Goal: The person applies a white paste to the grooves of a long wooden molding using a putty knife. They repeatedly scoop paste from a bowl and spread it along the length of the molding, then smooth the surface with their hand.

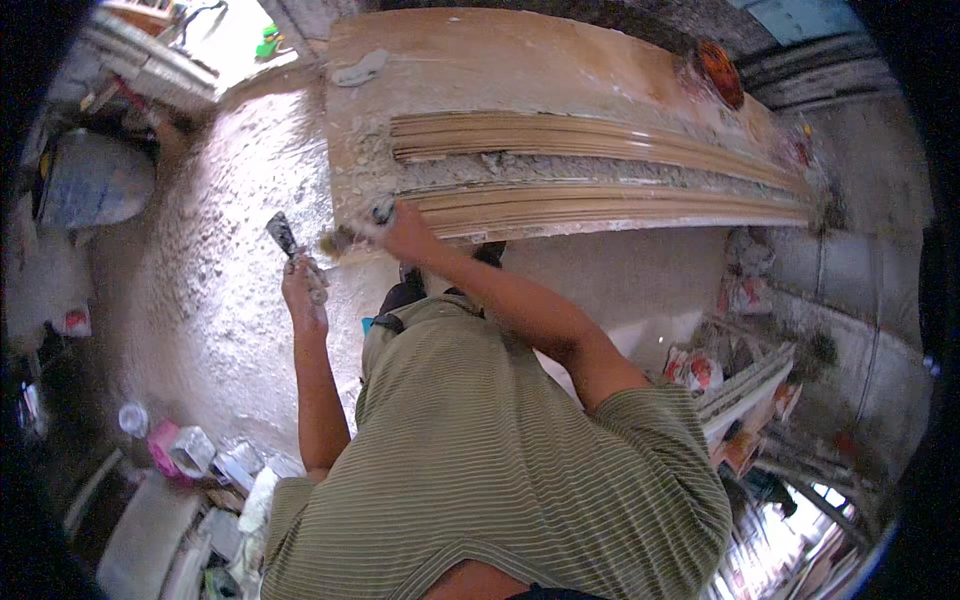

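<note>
Dusty workshop floor | left hand (300,283) grips scraper (283,236) | right hand (405,232) closed on brush (345,238), bristles beyond fingertips | keep brush flat along moulding strips (600,205)

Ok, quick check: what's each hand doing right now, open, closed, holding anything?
Left hand: closed around the handle of a putty knife, blade up.
Right hand: closed on a brush at the end of the moulded strips on the workbench.
</note>
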Demonstrator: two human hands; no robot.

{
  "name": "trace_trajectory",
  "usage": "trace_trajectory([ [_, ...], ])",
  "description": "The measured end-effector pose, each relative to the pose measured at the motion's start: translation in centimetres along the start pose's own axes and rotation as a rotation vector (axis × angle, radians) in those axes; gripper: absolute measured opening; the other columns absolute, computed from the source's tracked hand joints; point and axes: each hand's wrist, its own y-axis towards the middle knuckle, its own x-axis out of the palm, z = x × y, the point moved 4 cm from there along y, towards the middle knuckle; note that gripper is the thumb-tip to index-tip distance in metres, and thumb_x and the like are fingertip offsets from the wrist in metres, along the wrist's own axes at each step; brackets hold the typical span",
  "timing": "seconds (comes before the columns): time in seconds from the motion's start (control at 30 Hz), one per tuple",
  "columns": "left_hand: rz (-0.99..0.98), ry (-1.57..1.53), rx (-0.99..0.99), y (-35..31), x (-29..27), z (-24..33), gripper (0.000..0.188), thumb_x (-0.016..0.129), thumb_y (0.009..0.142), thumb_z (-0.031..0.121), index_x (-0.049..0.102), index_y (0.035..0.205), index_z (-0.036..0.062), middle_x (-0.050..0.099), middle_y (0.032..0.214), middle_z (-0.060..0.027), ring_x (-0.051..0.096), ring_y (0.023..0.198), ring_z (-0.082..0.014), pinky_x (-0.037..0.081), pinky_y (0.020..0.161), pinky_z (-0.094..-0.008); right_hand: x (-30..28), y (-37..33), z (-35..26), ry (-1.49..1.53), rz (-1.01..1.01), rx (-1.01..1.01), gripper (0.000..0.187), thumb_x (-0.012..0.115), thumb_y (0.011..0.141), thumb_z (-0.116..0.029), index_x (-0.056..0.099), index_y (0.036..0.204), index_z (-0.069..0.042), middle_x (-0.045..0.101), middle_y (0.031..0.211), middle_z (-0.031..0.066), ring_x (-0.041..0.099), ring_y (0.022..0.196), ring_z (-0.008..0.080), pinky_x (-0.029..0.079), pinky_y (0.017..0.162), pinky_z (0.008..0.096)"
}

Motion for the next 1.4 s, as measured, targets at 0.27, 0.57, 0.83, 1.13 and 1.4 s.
trace_trajectory([
  [0.27,-0.216,0.016,0.037,1.2,3.9,2.7,0.027,0.058,0.095,0.017,0.056,0.119,0.0042,0.055,0.073,0.0008,0.05,0.057,-0.0069,0.04,0.047,-0.0222,-16.5,-11.1,21.2,0.094,0.746,-0.035,0.026,0.071,0.08,-0.011,0.068,0.106,-0.005,0.068,0.1,0.0069,0.065,0.089,0.0196,0.051,0.079,0.0354],
  [0.57,-0.349,0.141,-0.004,1.1,6.7,-0.4,0.026,0.063,0.093,0.023,0.058,0.113,0.0074,0.056,0.073,0.0016,0.051,0.056,-0.0075,0.043,0.05,-0.0229,-18.5,-10.4,16.8,-0.651,0.645,0.299,0.034,0.072,0.075,-0.028,0.067,0.099,-0.003,0.067,0.093,0.0203,0.064,0.089,0.0391,0.052,0.078,0.049],
  [0.83,-0.298,0.218,0.033,0.4,8.1,0.9,0.021,0.063,0.092,0.02,0.061,0.109,0.0092,0.058,0.075,0.0032,0.052,0.056,-0.005,0.041,0.047,-0.021,2.3,-3.7,2.7,0.043,0.146,-0.377,0.023,0.071,0.08,-0.02,0.07,0.1,-0.009,0.068,0.091,0.0163,0.064,0.089,0.0374,0.051,0.079,0.0438],
  [1.13,-0.276,0.23,-0.007,0.6,8.8,0.8,0.023,0.062,0.093,0.021,0.057,0.113,0.01,0.055,0.071,0.0014,0.05,0.052,-0.0068,0.038,0.042,-0.0224,-15.0,-10.2,15.9,0.074,0.935,0.075,0.029,0.074,0.082,-0.024,0.068,0.097,-0.001,0.07,0.087,0.0113,0.066,0.079,0.0251,0.052,0.074,0.0396],
  [1.4,-0.45,0.346,-0.022,-2.1,15.4,-0.2,0.023,0.063,0.092,0.021,0.058,0.111,0.0103,0.054,0.075,0.0029,0.049,0.061,-0.0065,0.038,0.049,-0.0229,-32.9,-15.7,23.2,-0.837,1.099,0.311,0.019,0.069,0.076,-0.016,0.066,0.086,0.001,0.065,0.079,0.02,0.065,0.076,0.0403,0.052,0.068,0.0486],
])
